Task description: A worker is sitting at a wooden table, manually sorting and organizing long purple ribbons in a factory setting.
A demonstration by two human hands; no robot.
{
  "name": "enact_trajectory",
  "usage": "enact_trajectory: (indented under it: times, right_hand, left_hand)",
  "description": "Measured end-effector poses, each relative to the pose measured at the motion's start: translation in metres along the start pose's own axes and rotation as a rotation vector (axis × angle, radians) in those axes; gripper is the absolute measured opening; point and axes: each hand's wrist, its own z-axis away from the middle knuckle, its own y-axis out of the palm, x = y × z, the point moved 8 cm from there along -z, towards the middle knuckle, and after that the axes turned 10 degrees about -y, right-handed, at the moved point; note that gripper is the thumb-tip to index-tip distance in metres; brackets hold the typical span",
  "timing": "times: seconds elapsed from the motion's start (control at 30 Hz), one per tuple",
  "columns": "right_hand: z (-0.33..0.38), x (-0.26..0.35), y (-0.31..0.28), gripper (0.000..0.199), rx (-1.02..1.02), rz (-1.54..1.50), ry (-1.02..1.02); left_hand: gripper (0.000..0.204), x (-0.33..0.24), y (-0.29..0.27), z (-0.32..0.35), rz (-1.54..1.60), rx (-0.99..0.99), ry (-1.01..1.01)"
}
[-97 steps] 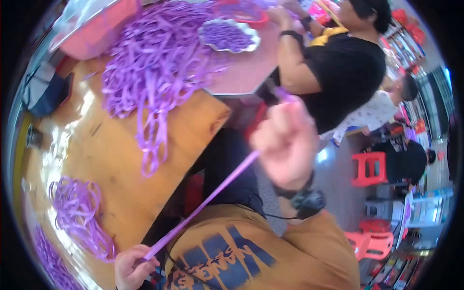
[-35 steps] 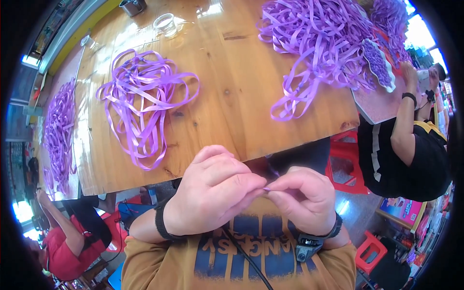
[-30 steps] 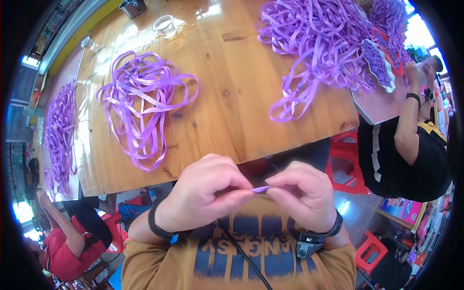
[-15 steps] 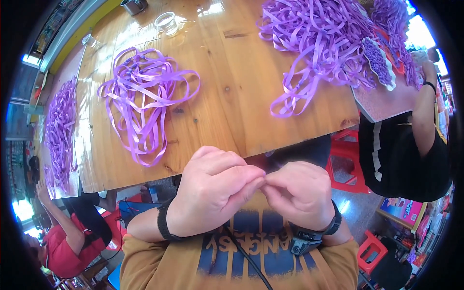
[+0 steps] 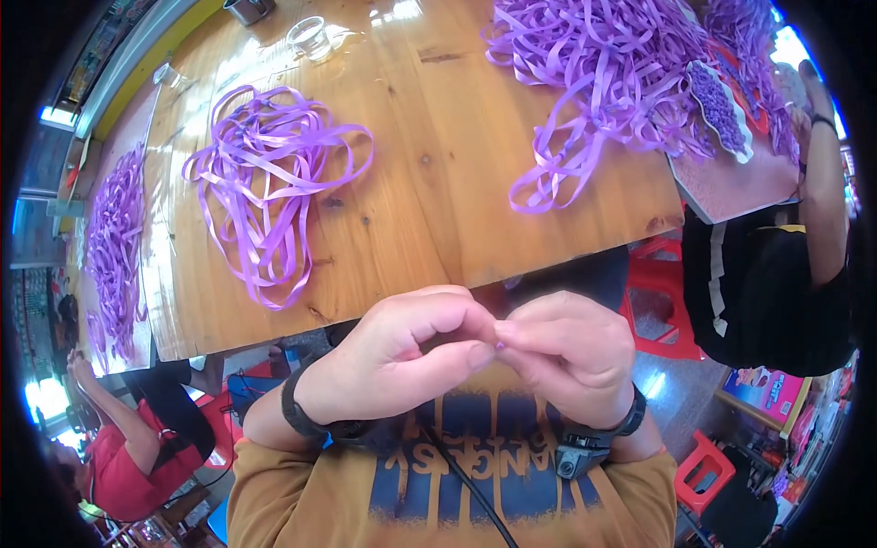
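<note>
My two hands meet in front of my chest, just off the table's near edge. The right hand (image 5: 571,356) pinches a small purple piece (image 5: 500,346) between thumb and forefinger. Only a speck of it shows, so its exact kind is hidden. My left hand (image 5: 402,352) is curved, with thumb and forefinger parted and nothing visible between them; its fingertips touch or nearly touch the right fingertips. Beyond the left hand lies a loose bundle of purple ribbon loops (image 5: 274,183). A larger heap of purple ribbons (image 5: 603,55) covers the table's far right.
A white scalloped dish of small purple beads (image 5: 717,110) sits at the right. Another ribbon pile (image 5: 114,247) lies far left. A clear cup (image 5: 309,38) and metal mug (image 5: 248,9) stand at the back of the wooden table (image 5: 429,164). Co-workers sit on both sides.
My left thumb and forefinger have parted from their pinch. The right hand keeps its pinch, and a purple speck now shows at its fingertips. The co-worker's arm at right has shifted.
</note>
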Motion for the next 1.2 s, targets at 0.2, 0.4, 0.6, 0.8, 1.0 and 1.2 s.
enact_trajectory:
  times: [0.2,0.4,0.6,0.8,1.0,1.2]
  right_hand:
    - [0.002,-0.003,-0.003,0.019,-0.003,-0.073,0.036]
    - [0.003,-0.001,-0.005,0.019,0.021,-0.093,0.032]
    - [0.003,0.007,-0.006,0.022,-0.007,-0.042,-0.091]
    - [0.001,0.010,-0.007,0.029,0.001,-0.044,-0.109]
    - [0.000,0.009,-0.006,0.030,-0.012,-0.005,-0.108]
    - [0.000,0.007,-0.007,0.031,-0.035,0.024,-0.101]
  left_hand:
    - [0.008,0.008,0.007,-0.004,0.088,0.075,-0.051]
    - [0.012,0.021,0.020,-0.007,0.414,0.238,-0.280]
    - [0.016,0.021,0.025,-0.009,0.618,0.332,-0.290]
    - [0.019,0.024,0.023,-0.011,0.701,0.293,-0.294]
    - [0.020,0.025,0.023,-0.011,0.721,0.273,-0.287]
    - [0.018,0.025,0.022,-0.011,0.699,0.270,-0.310]
